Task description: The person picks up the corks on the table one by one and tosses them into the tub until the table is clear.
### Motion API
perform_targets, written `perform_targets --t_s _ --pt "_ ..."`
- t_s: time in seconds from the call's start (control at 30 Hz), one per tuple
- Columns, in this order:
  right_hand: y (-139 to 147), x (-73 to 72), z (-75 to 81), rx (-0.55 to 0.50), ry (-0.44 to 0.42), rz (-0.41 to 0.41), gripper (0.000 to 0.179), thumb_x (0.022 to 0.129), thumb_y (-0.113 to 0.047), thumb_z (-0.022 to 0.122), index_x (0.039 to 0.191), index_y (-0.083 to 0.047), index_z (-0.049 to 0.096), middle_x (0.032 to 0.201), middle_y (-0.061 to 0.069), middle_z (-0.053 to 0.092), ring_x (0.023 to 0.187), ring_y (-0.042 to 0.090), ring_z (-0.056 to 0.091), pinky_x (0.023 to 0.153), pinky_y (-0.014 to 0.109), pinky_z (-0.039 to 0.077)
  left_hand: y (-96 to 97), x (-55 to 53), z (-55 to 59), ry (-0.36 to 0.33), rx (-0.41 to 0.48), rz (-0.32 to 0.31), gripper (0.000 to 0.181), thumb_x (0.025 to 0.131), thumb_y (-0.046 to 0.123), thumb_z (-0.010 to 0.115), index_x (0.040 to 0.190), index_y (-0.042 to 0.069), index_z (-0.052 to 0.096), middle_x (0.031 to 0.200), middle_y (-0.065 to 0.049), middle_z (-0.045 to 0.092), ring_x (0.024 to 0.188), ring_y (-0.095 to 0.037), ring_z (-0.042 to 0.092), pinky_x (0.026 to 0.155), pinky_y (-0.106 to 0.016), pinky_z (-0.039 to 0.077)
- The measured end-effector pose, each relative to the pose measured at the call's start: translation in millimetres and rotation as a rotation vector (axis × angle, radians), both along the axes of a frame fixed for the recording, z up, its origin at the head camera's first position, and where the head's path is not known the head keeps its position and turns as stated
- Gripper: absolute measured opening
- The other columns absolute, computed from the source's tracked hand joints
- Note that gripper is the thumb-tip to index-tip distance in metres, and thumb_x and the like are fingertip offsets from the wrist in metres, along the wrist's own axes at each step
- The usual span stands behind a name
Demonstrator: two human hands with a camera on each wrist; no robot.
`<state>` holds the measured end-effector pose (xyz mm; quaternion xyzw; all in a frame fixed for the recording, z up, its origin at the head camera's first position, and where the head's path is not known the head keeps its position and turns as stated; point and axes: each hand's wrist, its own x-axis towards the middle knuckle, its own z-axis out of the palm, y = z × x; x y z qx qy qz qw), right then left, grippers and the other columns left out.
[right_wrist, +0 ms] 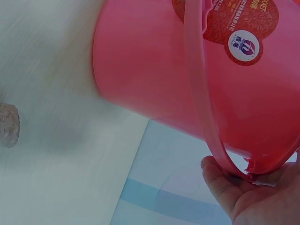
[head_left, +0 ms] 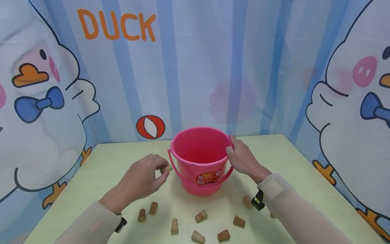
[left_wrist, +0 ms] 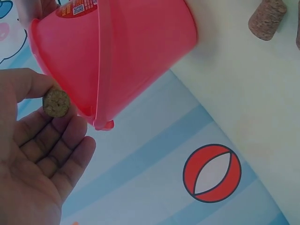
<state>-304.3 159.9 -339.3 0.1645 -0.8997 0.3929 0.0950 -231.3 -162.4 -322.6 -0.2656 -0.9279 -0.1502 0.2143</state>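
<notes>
A pink bucket stands upright on the table, its handle hanging down across the front. My right hand grips the bucket's rim on the right side, beside the handle joint; in the right wrist view the fingers show at that edge. Just left of the bucket, my left hand pinches a cork between thumb and fingers, below rim height. Whether anything lies at the bottom of the bucket cannot be seen from here.
Several corks lie scattered in front of the bucket, among them a pale cork and a darker cork. Another cork lies near my right wrist. A printed curtain closes off the table's back and sides.
</notes>
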Motion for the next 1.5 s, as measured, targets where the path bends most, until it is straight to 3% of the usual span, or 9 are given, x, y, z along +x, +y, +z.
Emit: perform_targets --t_s 0.43,0.83,1.13,1.5 --pt "0 -0.9 0.0 -0.004 -0.003 0.007 0.054 0.099 -0.018 0.049 0.151 -0.002 0.04 0.116 0.019 0.06 0.097 0.028 0.054 0.074 0.035 0.058 6.4 -4.7 9.2 0.062 0.003 -0.032 0.016 0.085 0.019 0.085 0.096 0.013 0.074 0.085 0.006 0.065 0.078 -0.011 0.056 0.065 -0.022 0.054" --pt "-1 -0.5 0.8 -0.01 -0.006 0.01 0.054 0.1 -0.018 0.048 0.151 -0.003 0.04 0.118 0.018 0.06 0.098 0.028 0.054 0.075 0.036 0.058 18.0 -7.3 19.1 0.08 -0.01 -0.058 0.018 0.087 0.018 0.083 0.101 0.012 0.074 0.089 0.002 0.067 0.082 -0.013 0.059 0.069 -0.026 0.058" --pt "0 -0.1 -0.5 -0.005 0.016 0.017 0.047 0.101 -0.017 0.044 0.145 -0.001 0.045 0.105 0.015 0.059 0.088 0.027 0.054 0.068 0.033 0.054 25.7 -11.5 20.1 0.084 0.003 -0.099 0.021 0.086 0.019 0.084 0.101 0.01 0.074 0.087 0.003 0.068 0.083 -0.014 0.062 0.071 -0.027 0.06" --pt "-1 -0.3 1.0 0.001 0.013 0.026 0.047 0.1 -0.017 0.044 0.144 -0.001 0.045 0.108 0.018 0.061 0.088 0.027 0.055 0.07 0.034 0.055 36.2 -17.8 24.1 0.125 -0.009 -0.13 0.023 0.086 0.019 0.084 0.104 0.01 0.074 0.091 0.0 0.07 0.083 -0.015 0.064 0.073 -0.028 0.06"
